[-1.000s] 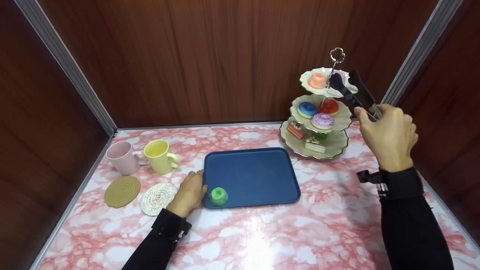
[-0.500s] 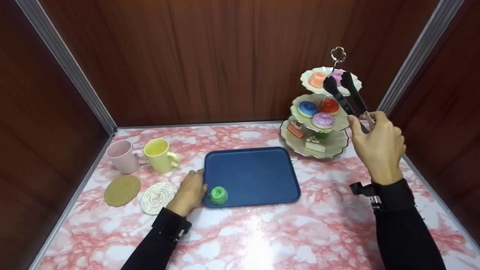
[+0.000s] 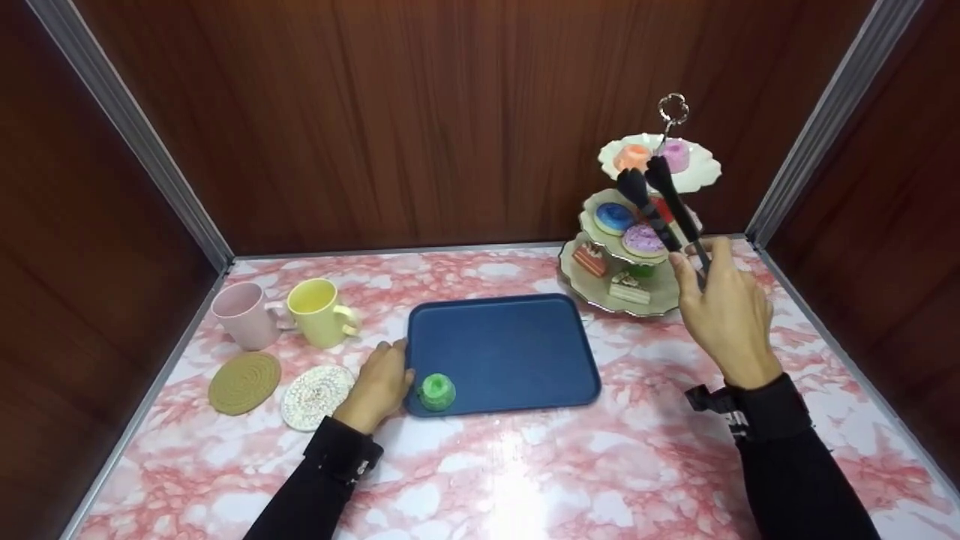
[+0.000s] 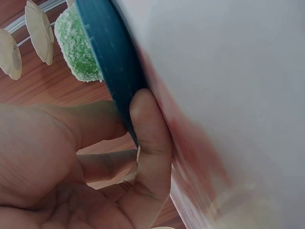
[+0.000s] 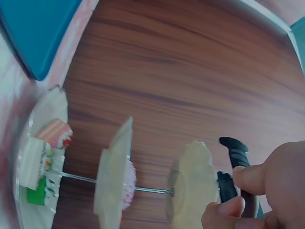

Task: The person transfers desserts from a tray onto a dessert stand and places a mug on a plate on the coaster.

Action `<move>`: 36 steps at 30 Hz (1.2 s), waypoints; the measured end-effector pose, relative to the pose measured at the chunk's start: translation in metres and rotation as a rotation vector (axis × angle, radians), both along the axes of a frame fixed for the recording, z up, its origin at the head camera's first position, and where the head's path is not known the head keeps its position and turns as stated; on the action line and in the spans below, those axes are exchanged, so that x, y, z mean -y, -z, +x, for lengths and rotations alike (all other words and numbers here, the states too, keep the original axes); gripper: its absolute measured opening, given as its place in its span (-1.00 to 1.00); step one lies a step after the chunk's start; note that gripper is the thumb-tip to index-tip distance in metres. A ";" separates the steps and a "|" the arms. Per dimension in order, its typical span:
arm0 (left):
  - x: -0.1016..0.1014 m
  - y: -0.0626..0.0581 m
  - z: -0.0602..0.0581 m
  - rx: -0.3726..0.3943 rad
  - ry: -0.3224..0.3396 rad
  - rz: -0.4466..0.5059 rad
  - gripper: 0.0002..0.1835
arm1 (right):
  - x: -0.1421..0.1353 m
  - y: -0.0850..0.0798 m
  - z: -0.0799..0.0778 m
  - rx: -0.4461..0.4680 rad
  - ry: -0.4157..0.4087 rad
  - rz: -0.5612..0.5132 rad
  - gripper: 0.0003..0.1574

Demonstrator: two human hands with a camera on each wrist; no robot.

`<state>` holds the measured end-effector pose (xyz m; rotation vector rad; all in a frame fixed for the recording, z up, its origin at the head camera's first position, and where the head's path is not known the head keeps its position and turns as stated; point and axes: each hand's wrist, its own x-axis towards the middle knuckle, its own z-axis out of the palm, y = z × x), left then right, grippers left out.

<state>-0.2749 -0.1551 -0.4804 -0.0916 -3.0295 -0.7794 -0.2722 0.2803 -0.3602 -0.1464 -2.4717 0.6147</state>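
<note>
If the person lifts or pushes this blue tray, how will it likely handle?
The blue tray is probably stiff: in the head view its rim looks straight where the left hand grips it. Flat and broad, it would likely slide rather than tip. If it tilts, the green cake at its near-left corner might shift.

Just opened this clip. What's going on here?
A person holds black tongs in the right hand, raised near a three-tiered stand of cakes and donuts; the tongs' tips are apart, with nothing between them. The left hand grips the left edge of a blue tray, which has one green cake in its near left corner.
</note>
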 end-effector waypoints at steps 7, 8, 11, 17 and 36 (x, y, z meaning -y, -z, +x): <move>0.001 0.002 0.000 -0.013 0.003 0.000 -0.41 | 0.009 0.008 0.000 -0.018 -0.072 0.026 -0.35; 0.001 0.002 0.000 -0.013 0.003 0.001 -0.41 | 0.010 0.010 0.000 -0.021 -0.084 0.032 -0.36; 0.001 0.001 0.000 -0.011 0.006 0.000 -0.42 | 0.015 0.014 0.000 -0.026 -0.126 0.046 -0.40; 0.001 0.000 -0.001 0.008 0.006 -0.007 -0.42 | 0.023 0.027 -0.002 -0.048 -0.205 0.102 -0.44; 0.001 0.002 -0.001 0.012 0.000 0.006 -0.41 | 0.049 0.058 -0.002 0.116 -0.427 0.188 -0.36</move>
